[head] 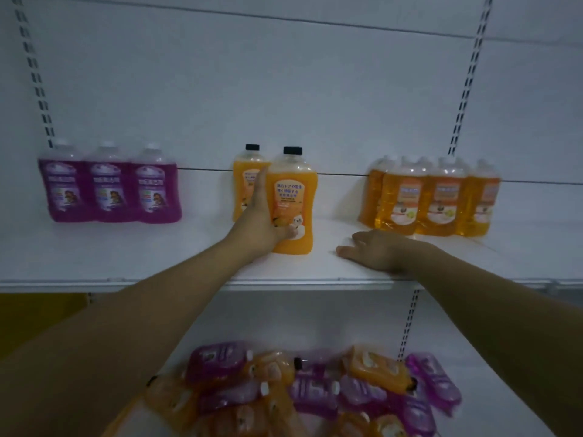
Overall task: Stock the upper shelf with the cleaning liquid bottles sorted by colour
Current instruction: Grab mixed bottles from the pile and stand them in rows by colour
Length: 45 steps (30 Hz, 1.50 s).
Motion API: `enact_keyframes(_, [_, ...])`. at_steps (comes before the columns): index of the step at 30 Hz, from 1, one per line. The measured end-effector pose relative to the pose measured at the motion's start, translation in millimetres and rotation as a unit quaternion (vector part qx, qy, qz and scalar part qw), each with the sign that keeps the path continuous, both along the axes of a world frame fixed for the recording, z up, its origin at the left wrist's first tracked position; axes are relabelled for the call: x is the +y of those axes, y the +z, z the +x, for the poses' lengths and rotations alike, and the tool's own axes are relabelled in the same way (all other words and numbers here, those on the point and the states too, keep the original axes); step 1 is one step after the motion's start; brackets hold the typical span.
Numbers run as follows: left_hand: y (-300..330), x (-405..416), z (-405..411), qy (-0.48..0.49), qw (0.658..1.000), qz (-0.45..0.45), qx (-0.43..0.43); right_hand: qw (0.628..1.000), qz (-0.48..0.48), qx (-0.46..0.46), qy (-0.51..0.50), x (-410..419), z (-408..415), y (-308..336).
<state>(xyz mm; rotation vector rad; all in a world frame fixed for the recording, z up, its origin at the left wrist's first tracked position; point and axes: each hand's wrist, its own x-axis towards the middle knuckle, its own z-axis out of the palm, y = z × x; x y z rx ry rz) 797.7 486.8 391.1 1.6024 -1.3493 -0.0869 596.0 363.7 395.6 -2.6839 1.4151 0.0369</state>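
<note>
Against the palm of the left hand [263, 220], an opaque orange plastic bottle with a black cap [291, 200] is standing upright on the white upper shelf [189, 257]; the fingers are curling round its lower left side and the thumb is pressing across the label, so the hand is gripping it. Just behind that hand, a second orange black-capped bottle [247, 181] is standing near the back panel. To the right of the held bottle, the right hand [369, 250] is lying flat on the shelf board with fingers nearly straight, holding nothing. Beyond that hand, a cluster of clear amber bottles with pale caps [432, 197] is standing together. Well to the left of the left hand, three purple bottles with white caps [108, 187] are lining up in a row. Below both forearms, a heap of purple and orange bottles [315, 392] is lying on the lower shelf [492, 367], so the stocking looks to be partly done: three colour groups are forming, and many bottles are waiting.
</note>
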Motion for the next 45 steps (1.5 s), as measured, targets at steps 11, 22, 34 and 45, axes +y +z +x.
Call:
enact_keyframes(11, [4.8, -71.5, -31.5, 0.128, 0.969, 0.024, -0.207, 1.000, -0.007, -0.011, 0.027, -15.8, -6.1, -14.2])
enact_keyframes(22, [14.8, -113.3, -20.9, 0.236, 0.882, 0.089, -0.397, 0.999, 0.002, -0.016, 0.041, -19.6, -7.0, -15.5])
enact_keyframes(34, [4.8, -145.4, -1.6, 0.258, 0.859, 0.118, -0.425, 0.999, 0.006, -0.016, 0.052, -21.1, -6.9, -15.4])
enact_keyframes(45, [10.3, -164.2, -23.6, 0.273, 0.821, 0.119, -0.488, 0.998, 0.008, -0.018, 0.051, -20.8, -7.5, -16.3])
